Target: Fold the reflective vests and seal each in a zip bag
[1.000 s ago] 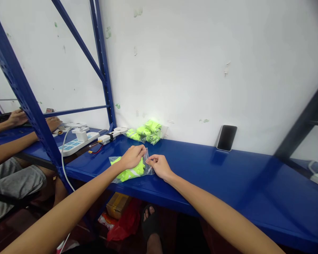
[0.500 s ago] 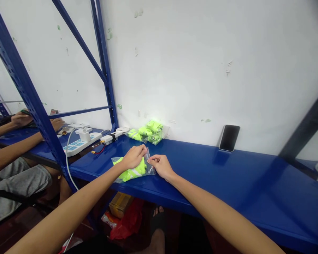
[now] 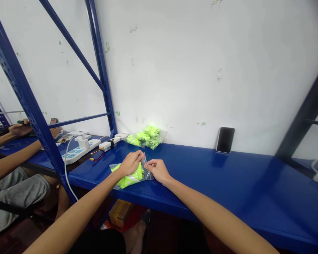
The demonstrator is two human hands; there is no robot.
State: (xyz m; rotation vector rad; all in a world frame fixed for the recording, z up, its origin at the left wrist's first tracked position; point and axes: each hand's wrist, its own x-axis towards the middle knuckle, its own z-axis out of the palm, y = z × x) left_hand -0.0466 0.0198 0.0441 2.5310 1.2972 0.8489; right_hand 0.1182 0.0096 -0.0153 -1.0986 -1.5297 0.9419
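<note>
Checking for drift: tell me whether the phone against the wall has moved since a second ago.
No. The phone leans at the same spot on the shelf against the wall; only the camera shifted.

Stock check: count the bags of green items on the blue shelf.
2 clear. One bag lies under both hands; a pile by the wall may hold more.

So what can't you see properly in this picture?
- Head view: the bag's opening edge is hidden between the left hand and right hand.
- The neon-yellow fabric inside the clear bag is partly covered by the left hand; what it is cannot be told.
- The pile of filled bags by the wall is too small to count.
- The phone screen is dark.
</note>
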